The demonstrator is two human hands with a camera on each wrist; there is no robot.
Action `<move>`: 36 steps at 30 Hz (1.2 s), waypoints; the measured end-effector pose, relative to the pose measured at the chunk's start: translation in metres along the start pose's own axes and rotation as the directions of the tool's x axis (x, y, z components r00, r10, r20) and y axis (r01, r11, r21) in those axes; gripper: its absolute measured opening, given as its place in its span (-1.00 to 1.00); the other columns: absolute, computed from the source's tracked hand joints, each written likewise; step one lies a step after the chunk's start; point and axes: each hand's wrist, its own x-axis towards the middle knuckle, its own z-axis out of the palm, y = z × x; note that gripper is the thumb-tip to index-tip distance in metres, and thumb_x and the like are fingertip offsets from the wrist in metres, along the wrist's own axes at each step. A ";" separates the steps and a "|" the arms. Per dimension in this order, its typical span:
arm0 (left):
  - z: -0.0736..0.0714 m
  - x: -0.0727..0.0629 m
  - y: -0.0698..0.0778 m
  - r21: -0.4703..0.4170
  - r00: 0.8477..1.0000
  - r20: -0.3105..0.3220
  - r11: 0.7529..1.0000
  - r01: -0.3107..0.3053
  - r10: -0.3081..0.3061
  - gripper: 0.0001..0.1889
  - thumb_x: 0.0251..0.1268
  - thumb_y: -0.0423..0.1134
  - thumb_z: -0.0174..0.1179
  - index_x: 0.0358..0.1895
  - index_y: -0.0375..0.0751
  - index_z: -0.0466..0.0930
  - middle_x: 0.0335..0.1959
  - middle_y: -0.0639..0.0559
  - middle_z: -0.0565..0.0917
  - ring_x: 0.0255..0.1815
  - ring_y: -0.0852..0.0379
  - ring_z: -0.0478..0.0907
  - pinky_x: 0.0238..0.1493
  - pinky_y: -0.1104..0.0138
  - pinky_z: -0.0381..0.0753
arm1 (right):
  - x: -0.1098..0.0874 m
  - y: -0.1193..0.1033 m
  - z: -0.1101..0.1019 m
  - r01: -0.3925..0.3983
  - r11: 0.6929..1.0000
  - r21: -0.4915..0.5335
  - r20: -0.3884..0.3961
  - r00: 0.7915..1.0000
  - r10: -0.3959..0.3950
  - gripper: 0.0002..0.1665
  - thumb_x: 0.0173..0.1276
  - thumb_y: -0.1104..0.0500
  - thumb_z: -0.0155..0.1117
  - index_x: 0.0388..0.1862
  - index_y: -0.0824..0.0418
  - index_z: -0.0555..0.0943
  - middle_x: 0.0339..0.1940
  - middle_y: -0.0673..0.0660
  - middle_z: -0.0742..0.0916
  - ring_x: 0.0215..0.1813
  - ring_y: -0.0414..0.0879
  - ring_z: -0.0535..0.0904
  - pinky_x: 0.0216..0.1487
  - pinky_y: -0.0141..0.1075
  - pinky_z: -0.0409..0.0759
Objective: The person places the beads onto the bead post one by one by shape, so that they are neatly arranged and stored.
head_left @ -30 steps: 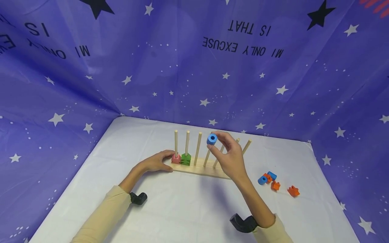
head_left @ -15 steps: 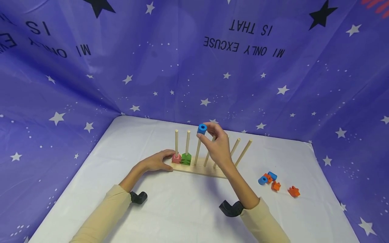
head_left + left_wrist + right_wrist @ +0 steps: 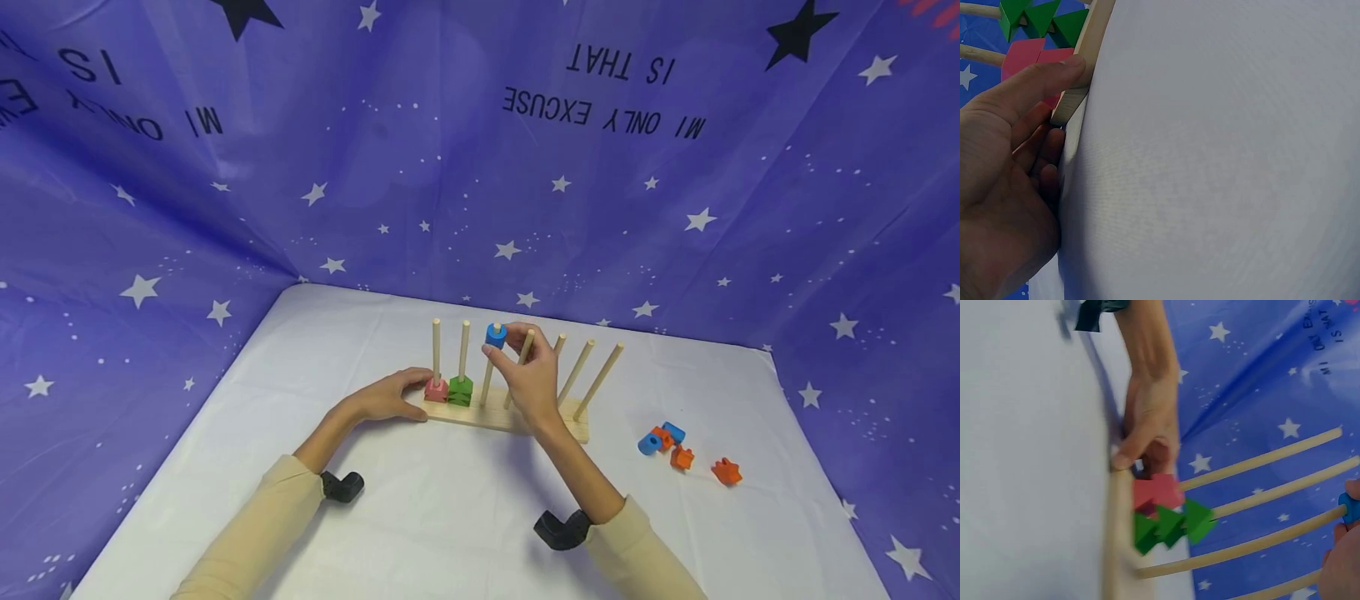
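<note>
In the head view, my right hand (image 3: pixel 534 383) pinches a blue cylinder bead (image 3: pixel 495 335) between thumb and fingers. The bead is around the top of the third peg from the left, whose tip pokes through its hole. My left hand (image 3: pixel 384 398) grips the left end of the wooden peg board (image 3: pixel 577 429); in the left wrist view its thumb lies on the board's edge. Pink blocks (image 3: pixel 436 391) sit at the bottom of the first peg, green triangular blocks (image 3: pixel 461 392) at the bottom of the second. The right wrist view shows only part of the blue bead (image 3: pixel 1351 509).
Right of the board, two blue cylinders (image 3: pixel 650 443) lie among orange star-shaped beads (image 3: pixel 682 458), one orange bead (image 3: pixel 727 472) farther right. Several bare pegs (image 3: pixel 600 379) rise on the board's right side. A white cloth (image 3: pixel 420 517) covers the table, with purple star-printed curtains (image 3: pixel 450 167) around it.
My right hand has carried the blue cylinder bead leftward, raised it over the third peg, then lowered it around the peg's tip. The left hand has stayed on the board's end.
</note>
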 end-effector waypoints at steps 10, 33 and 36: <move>0.000 0.000 0.000 -0.003 1.000 -0.003 1.000 -0.005 0.005 -0.16 0.09 -0.21 0.48 0.45 -0.35 0.30 0.48 -0.32 0.25 0.51 -0.30 0.09 0.50 -0.12 -0.03 | -0.034 0.048 -0.001 -0.158 0.985 -0.071 0.037 0.986 0.161 -0.69 0.17 0.49 0.42 -0.10 0.48 0.57 -0.12 0.32 0.70 0.13 0.27 0.60 0.33 0.02 0.45; 0.001 0.000 0.000 -0.010 1.000 -0.004 1.000 0.019 -0.019 -0.14 0.10 -0.20 0.47 0.47 -0.34 0.28 0.49 -0.32 0.24 0.52 -0.29 0.08 0.51 -0.11 -0.04 | -0.050 0.114 -0.015 -0.209 0.910 -0.359 0.104 0.960 0.261 -0.47 0.17 0.24 0.53 0.10 0.25 0.54 0.00 0.12 0.73 0.19 0.13 0.58 0.33 0.03 0.42; 0.000 0.000 0.001 -0.013 1.000 -0.001 0.999 0.030 -0.030 -0.15 0.11 -0.20 0.47 0.47 -0.33 0.28 0.49 -0.30 0.24 0.52 -0.26 0.09 0.51 -0.09 -0.03 | -0.055 0.106 -0.022 -0.226 0.897 -0.379 0.145 0.943 0.299 -0.30 0.23 0.22 0.48 0.32 0.29 0.42 0.23 0.22 0.63 0.35 0.18 0.46 0.42 0.03 0.32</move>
